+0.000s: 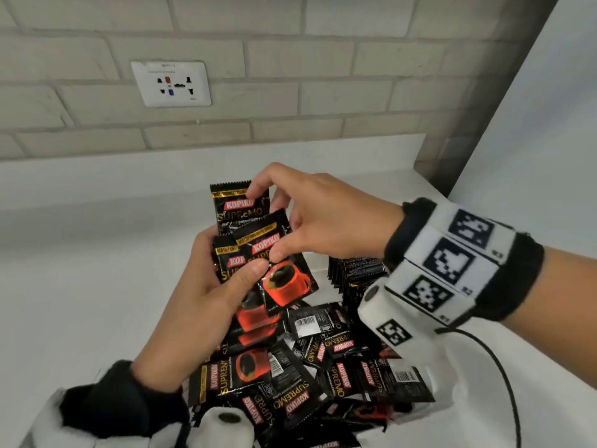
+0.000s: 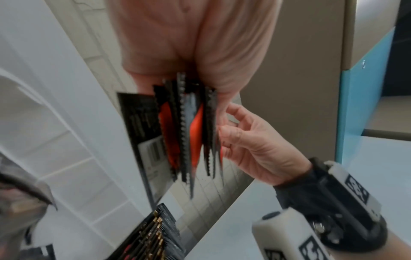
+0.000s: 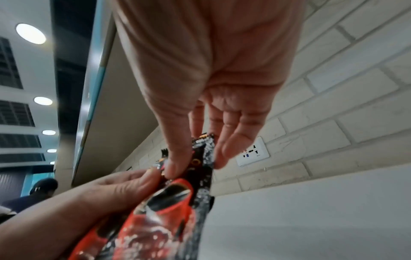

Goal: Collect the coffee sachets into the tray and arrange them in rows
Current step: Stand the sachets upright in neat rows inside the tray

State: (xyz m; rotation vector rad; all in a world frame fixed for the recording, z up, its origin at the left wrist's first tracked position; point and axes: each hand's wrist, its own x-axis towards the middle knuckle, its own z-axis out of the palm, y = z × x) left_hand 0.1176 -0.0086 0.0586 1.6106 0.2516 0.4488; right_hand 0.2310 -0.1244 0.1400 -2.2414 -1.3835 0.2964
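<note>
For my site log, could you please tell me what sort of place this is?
Probably an office pantry or break area: a white counter against a pale brick wall with a wall socket, recessed ceiling lights, and loose coffee sachets heaped on the counter.

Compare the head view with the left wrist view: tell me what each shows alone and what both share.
Only the head view shows the loose pile of sachets, the wall socket and the printed fronts. Only the left wrist view shows the held sachets edge-on and a blue panel. Both show the left hand gripping the bunch, the right hand pinching at it, and upright sachets in a row.
</note>
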